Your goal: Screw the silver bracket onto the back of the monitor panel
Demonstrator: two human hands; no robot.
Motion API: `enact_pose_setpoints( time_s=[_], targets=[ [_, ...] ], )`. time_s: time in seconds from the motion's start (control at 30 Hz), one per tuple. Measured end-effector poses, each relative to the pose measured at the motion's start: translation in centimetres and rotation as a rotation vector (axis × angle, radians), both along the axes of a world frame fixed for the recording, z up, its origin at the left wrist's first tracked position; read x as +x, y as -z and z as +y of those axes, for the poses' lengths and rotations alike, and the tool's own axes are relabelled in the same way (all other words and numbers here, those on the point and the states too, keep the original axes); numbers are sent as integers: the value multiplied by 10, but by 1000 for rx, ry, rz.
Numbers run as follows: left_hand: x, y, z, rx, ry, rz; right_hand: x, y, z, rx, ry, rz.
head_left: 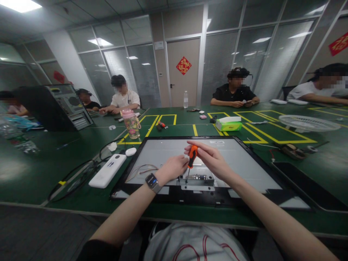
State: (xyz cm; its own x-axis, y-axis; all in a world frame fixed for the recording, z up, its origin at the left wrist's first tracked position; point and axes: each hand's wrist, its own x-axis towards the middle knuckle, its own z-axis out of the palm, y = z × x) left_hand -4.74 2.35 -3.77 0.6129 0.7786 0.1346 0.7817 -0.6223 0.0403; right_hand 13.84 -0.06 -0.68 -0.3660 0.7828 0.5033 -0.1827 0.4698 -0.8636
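A flat monitor panel point(244, 163) lies face down on the green table point(40, 163) in front of me, its grey metal back up inside a black frame. My right hand point(213, 159) is closed around the orange handle of a small screwdriver point(191, 159), whose tip points down at a metal bracket point(197, 179) near the panel's front edge. My left hand point(172, 168), with a smartwatch on the wrist, is curled beside the screwdriver shaft, its fingers closed close to it. Thin wires point(141, 169) lie on the panel's left part.
A white power bank point(107, 170) and black cables point(78, 174) lie left of the panel. A pink-lidded bottle point(131, 124), a green tissue box point(228, 124), a white fan guard point(308, 123) and an open computer case point(66, 107) stand further back. Several people sit around the table.
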Motion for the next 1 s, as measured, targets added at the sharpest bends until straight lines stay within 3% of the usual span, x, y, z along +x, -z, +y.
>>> enact_pose_setpoints(
  time_s=[0.2, 0.37, 0.63, 0.8, 1.0],
  targets=[
    [4, -4, -2, 196, 100, 167, -1, -2, -1, 83, 193, -10],
    [5, -6, -6, 319, 182, 252, 0, -3, -3, 107, 161, -56],
    [6, -1, -4, 318, 197, 261, 1, -7, -5, 207, 185, -104],
    [7, -1, -5, 313, 199, 269, 0, -6, -4, 133, 113, -83],
    [5, 7, -2, 247, 156, 144, -2, -3, -2, 56, 90, 14]
  ],
)
